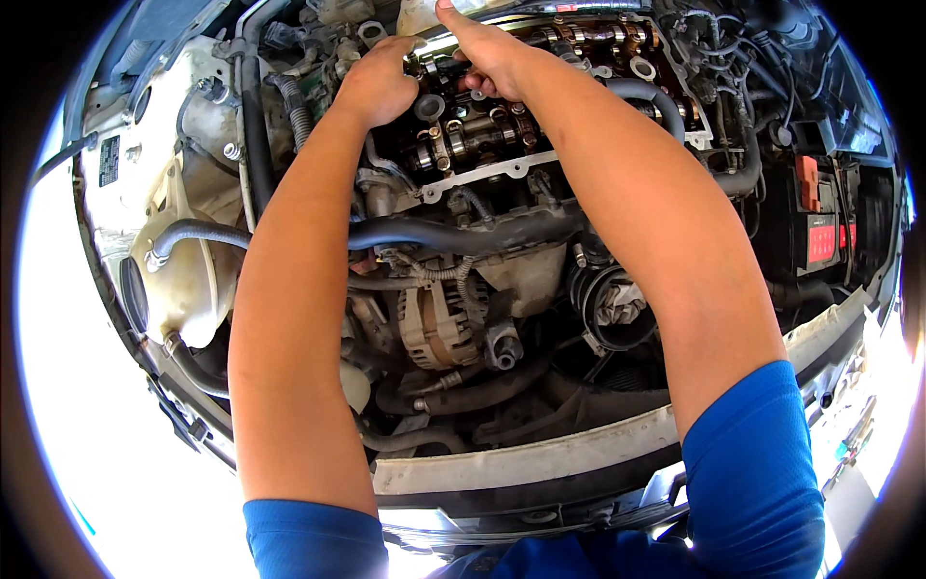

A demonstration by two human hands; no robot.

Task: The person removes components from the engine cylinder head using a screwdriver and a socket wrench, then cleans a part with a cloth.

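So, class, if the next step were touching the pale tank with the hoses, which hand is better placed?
Probably the left hand: it is nearer the pale tank, and the left forearm runs close beside it. The right hand is farther away, over the engine, and would likely cross the left forearm.

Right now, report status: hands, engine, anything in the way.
Left hand at left side of engine, grip hidden. Right hand alongside, thumb extended, grip unclear. Camshafts exposed on engine's open top. Grey hose curves over its right side.

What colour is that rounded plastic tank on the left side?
The tank is a yellowish off-white, as the head view shows.
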